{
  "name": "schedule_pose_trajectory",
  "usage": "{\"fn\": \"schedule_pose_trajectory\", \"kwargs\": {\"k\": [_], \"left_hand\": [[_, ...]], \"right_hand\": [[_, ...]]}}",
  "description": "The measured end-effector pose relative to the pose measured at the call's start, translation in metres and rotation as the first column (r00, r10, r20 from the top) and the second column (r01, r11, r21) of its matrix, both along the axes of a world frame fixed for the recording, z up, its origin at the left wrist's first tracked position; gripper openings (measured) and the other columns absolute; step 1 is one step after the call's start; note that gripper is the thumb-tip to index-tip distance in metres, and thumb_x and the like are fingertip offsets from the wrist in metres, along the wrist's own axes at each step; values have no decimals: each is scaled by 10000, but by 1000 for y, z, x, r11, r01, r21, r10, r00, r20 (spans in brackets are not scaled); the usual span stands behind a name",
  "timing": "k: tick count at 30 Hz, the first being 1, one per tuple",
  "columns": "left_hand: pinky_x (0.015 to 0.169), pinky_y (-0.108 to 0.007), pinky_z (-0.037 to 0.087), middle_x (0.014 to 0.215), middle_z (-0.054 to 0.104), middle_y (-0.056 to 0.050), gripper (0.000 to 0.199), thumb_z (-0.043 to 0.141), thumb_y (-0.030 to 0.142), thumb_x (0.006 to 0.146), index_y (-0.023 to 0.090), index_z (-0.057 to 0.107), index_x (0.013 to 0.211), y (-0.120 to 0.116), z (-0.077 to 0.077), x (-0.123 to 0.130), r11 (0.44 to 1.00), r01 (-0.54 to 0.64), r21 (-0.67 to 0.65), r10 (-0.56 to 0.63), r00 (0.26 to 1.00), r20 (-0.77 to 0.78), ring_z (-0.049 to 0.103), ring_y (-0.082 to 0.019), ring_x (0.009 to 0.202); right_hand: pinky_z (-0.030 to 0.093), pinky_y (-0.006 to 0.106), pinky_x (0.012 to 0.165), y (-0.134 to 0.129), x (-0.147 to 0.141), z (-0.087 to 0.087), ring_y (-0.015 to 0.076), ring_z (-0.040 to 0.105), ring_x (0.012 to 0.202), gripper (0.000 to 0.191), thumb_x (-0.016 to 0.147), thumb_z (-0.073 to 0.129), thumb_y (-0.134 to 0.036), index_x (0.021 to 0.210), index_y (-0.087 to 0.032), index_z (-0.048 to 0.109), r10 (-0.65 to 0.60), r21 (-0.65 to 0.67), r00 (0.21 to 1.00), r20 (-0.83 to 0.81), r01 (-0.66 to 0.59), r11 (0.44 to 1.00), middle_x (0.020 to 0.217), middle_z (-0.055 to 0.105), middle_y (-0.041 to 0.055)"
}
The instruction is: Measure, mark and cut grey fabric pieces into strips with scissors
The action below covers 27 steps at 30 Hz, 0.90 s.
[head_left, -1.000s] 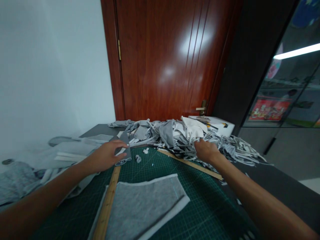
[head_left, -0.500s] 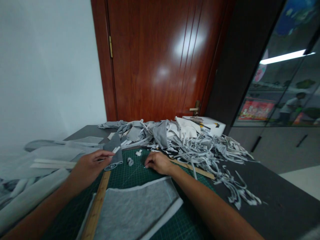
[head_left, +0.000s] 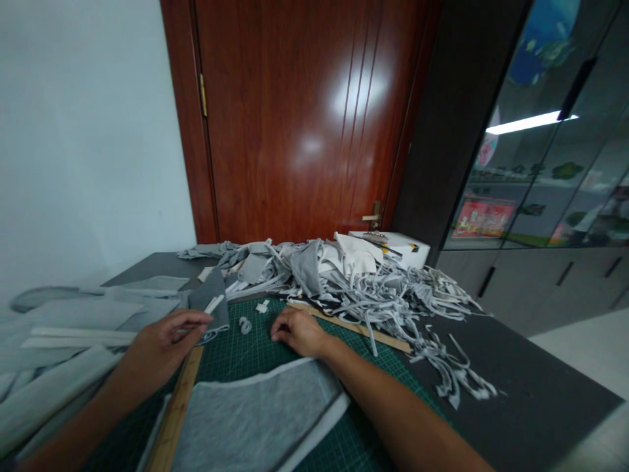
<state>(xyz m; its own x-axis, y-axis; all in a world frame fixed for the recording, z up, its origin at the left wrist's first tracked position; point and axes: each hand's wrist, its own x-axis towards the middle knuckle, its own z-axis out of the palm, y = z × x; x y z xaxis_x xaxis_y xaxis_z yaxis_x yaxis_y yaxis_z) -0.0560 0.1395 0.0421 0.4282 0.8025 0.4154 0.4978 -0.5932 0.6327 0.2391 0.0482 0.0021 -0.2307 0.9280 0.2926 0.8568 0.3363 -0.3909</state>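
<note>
My left hand (head_left: 160, 344) is at the left, thumb and forefinger slightly apart. Its fingertips lie beside short, thin white sticks (head_left: 213, 305) resting on a dark grey fabric piece (head_left: 216, 286). My right hand (head_left: 299, 331) is curled at the far part of the green cutting mat (head_left: 230, 357), fingertips turned down; whatever they pinch is hidden. Below the hands lies a light grey fabric panel (head_left: 255, 419) with pale edges. A wooden ruler (head_left: 173, 413) runs along the panel's left side. A small grey coil (head_left: 244, 324) and a white scrap (head_left: 263, 306) lie between my hands.
Heaped grey fabric scraps and strips (head_left: 339, 288) cover the back of the dark table (head_left: 515, 380), with a white box (head_left: 415, 249) behind. Another wooden strip (head_left: 348, 326) lies beyond my right hand. Fabric layers (head_left: 73, 347) are stacked at left. A brown door (head_left: 295, 131) stands behind.
The view has swung slightly to the right. My left hand has drawn back a little from the white sticks. My right hand stays curled at nearly the same spot on the mat.
</note>
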Motion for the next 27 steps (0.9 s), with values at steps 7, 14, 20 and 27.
{"fn": "schedule_pose_trajectory", "kwargs": {"k": [7,14,20,27], "left_hand": [[1002,-369,598,1101,840,19,384,642,645,789,331,814,928,5,-6,-1,999,-19,49,18,1000,5,790,-283,999],[947,-395,620,1029,844,16,409,606,706,733,376,824,834,1,-3,2,1000,-6,13,6,999,-54,788,-299,954],[981,-404,610,1054,835,70,324,594,649,793,436,826,864,21,-24,-3,997,-46,65,51,995,-80,780,-283,939],[989,-410,599,1082,832,73,340,591,656,793,420,821,876,16,-18,-1,996,-36,80,45,994,-104,775,-294,1018]], "right_hand": [[631,482,939,-1,-1,5,272,724,1106,316,1062,705,-349,1326,-178,678,-92,-38,988,-126,88,995,1325,701,107],[636,448,908,-3,15,-4,237,749,1006,198,1054,720,-322,1159,-155,730,-76,-110,943,-323,42,993,1155,758,71],[648,384,803,7,27,-25,205,749,892,215,1058,716,-343,1153,-151,726,-91,-171,842,-531,-1,985,1081,759,55],[654,387,799,14,38,-32,214,743,930,257,1060,712,-339,1242,-159,696,-91,-182,716,-693,-52,982,1168,736,75]]}}
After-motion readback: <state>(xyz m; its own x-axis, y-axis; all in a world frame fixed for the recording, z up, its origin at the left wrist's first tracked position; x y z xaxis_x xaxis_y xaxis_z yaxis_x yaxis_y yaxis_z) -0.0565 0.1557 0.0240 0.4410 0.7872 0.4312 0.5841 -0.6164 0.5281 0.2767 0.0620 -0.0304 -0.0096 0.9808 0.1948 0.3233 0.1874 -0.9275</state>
